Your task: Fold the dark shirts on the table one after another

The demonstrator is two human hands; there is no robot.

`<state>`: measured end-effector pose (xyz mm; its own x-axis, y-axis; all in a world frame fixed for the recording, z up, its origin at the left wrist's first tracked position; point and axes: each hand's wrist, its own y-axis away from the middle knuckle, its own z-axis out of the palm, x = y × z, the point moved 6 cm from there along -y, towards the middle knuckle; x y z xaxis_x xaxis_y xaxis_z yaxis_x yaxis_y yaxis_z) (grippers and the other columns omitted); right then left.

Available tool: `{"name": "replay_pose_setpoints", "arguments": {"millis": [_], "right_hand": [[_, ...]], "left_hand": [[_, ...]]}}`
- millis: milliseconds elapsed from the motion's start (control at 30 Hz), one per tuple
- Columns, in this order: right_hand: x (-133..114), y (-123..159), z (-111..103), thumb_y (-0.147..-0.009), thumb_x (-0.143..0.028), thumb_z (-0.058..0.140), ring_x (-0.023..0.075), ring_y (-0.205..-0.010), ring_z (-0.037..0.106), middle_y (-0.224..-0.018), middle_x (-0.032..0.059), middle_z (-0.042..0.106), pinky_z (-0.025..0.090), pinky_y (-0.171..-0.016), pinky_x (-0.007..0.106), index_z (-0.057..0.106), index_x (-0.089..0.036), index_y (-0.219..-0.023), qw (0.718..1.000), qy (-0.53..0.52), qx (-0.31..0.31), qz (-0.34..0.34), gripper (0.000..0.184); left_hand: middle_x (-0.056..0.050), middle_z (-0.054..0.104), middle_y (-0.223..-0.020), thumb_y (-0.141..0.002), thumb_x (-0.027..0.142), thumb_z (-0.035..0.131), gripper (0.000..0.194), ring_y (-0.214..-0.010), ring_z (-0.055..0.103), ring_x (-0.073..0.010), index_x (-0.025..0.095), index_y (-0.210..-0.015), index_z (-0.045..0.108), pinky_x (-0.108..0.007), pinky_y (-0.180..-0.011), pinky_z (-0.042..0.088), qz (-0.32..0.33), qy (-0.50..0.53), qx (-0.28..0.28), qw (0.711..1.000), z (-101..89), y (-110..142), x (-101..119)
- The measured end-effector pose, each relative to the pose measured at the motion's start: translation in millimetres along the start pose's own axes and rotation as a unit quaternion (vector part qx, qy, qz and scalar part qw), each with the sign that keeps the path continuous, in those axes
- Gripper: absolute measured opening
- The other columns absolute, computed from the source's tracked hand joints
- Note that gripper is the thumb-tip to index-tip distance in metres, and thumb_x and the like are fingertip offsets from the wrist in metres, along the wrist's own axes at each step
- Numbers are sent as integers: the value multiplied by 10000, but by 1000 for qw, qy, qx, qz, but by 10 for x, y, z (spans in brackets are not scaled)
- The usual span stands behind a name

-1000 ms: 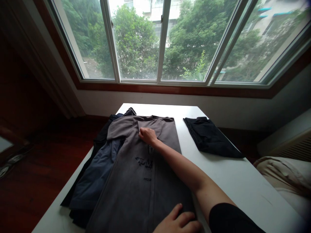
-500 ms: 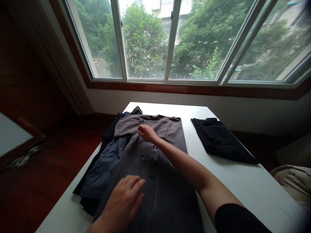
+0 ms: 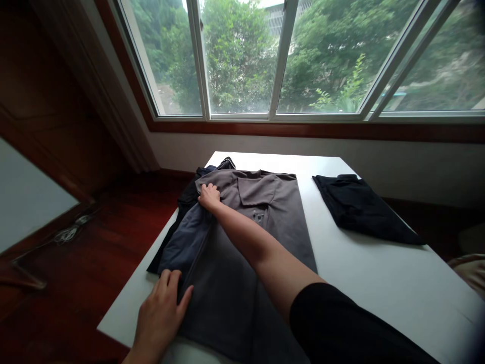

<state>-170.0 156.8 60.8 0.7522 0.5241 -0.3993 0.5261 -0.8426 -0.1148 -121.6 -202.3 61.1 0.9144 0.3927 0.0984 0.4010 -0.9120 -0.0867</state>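
A grey T-shirt (image 3: 231, 268) with a small dark print lies spread on the white table, its right sleeve folded inward across the chest. My right hand (image 3: 209, 195) reaches across it to the far left, fingers bent closed on the shirt's left sleeve. Down at the shirt's lower left edge is my left hand (image 3: 159, 311), thumb and fingers apart, fingertips against the dark cloth. Beneath the shirt's left side, a folded blue-grey garment (image 3: 185, 247) and black clothing (image 3: 188, 196) stick out.
Folded black trousers (image 3: 364, 212) lie along the right side of the white table (image 3: 401, 293). A window (image 3: 242, 65) with a wooden sill rises behind the table. Cables (image 3: 67, 235) lie on the red-brown floor at left. Beige fabric (image 3: 470, 270) shows at the right edge.
My right hand has moved left from the shirt's chest to its left sleeve. My left hand has come down and left to the lower edge. The view has shifted slightly.
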Motion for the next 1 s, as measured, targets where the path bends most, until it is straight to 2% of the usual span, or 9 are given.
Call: {"name": "replay_pose_setpoints", "arguments": {"millis": [167,333,400,500,600,700,833,900,1000], "right_hand": [[278,-170,-247,-961,-240,442,286,-1123,647,-1249,140,681,515,-920,378,659,-199,-1244,998,-60,-20,30,359],[782,-362,-918,-930,-345,473,232,-972,644,-1036,74,715,503,-878,321,673,-194,-1033,972,-210,103,31,270],[1091,-377,-1233,-913,-397,486,197,-872,621,-903,35,684,507,-819,296,645,-192,-931,932,-323,159,25,261],[1686,-285,-1670,-853,-495,556,160,-799,592,-816,-12,634,512,-757,270,600,-197,-924,834,-505,221,7,309],[2475,22,-1951,-810,-504,603,146,-787,603,-835,-25,637,531,-737,264,571,-211,-965,737,-609,292,21,334],[3355,561,-1902,-798,-417,613,138,-754,613,-813,-31,637,543,-693,251,564,-216,-952,678,-629,366,103,258],[4236,1283,-1428,-759,-322,637,134,-656,580,-700,-46,592,501,-568,225,534,-207,-831,678,-559,372,299,170],[4423,1458,-1318,-758,-315,633,118,-658,567,-714,-47,596,479,-562,197,552,-197,-823,699,-519,384,307,157],[4469,1456,-1316,-751,-336,639,115,-663,567,-741,-39,618,461,-556,185,587,-189,-850,737,-496,362,283,184]], "left_hand": [[-19,661,-938,-1028,364,398,227,-833,674,-188,235,-946,566,-265,-709,443,-10,63,-94,994,68,102,-102],[35,623,-734,-997,333,449,139,-680,656,-166,250,-1010,560,-242,-656,436,-24,202,-115,972,37,109,-50],[40,620,-719,-987,386,481,214,-646,644,-169,255,-1115,593,-245,-625,446,-10,242,-58,968,-153,32,53],[23,667,-778,-976,415,520,273,-687,657,-172,264,-1172,635,-252,-646,482,55,295,41,953,-550,-112,381],[-19,727,-925,-977,319,519,222,-833,689,-177,253,-1120,675,-270,-780,516,207,351,25,913,-798,-170,989],[-14,743,-1016,-931,254,577,237,-913,701,-189,271,-1143,681,-278,-840,516,397,346,-118,842,-697,-16,1704],[-5,723,-1041,-903,374,664,402,-894,702,-186,302,-1297,632,-251,-786,522,611,271,-276,691,-268,283,2319],[-14,710,-1057,-942,430,619,412,-919,692,-182,293,-1331,607,-256,-817,523,606,259,-273,701,-82,177,2447],[-44,686,-1131,-972,450,569,362,-1042,654,-224,278,-1287,619,-345,-943,505,542,218,-200,786,85,-112,2514]]}}
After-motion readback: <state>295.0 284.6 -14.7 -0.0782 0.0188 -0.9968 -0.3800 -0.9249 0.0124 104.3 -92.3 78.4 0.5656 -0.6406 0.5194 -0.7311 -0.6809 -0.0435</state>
